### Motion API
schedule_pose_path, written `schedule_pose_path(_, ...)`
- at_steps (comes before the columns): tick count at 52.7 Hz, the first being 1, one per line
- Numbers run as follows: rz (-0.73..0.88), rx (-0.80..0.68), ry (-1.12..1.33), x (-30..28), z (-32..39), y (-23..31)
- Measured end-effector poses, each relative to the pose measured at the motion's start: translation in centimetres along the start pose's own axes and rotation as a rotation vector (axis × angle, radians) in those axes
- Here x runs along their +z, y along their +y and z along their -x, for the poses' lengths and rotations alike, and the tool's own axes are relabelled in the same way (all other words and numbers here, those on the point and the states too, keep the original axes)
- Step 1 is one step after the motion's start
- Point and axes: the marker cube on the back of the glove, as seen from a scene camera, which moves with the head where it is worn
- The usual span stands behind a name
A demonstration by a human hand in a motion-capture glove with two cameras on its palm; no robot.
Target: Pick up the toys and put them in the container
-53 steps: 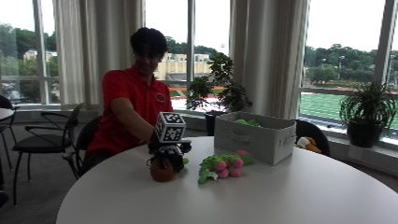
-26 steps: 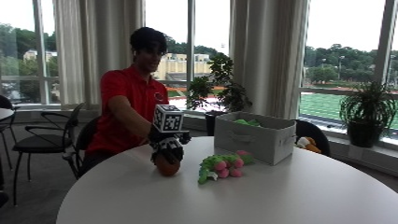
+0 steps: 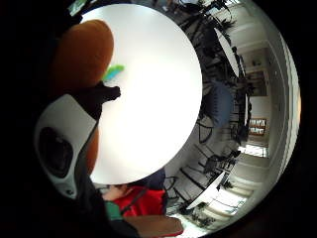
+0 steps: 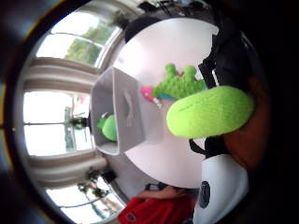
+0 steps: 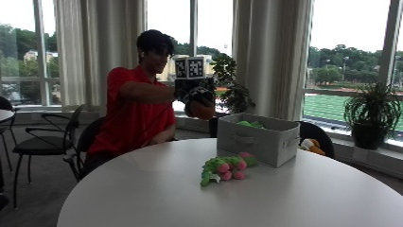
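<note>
The gloved right hand (image 5: 200,97), fingers curled around an orange and green toy (image 5: 203,111), holds it in the air above the white bench (image 5: 157,189), near the grey container (image 5: 258,138), while a green and pink toy (image 5: 223,168) lies beside that container.

Your gloved right hand (image 5: 197,97) holds a plush toy (image 5: 203,109) in the air above the table (image 5: 157,189), beside the fabric container (image 5: 257,138) on the side nearest you. A second toy (image 5: 250,124) lies inside that container. A third plush toy (image 5: 222,168) lies on the table, touching the container's front.
</note>
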Motion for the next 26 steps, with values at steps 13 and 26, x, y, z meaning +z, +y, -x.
schedule_pose_path(13, -0.051, -0.126, -0.114, -6.2, 10.1, -2.2)
schedule_pose_path(26, -0.032, -0.379, -0.131, -7.6, 23.4, -1.5)
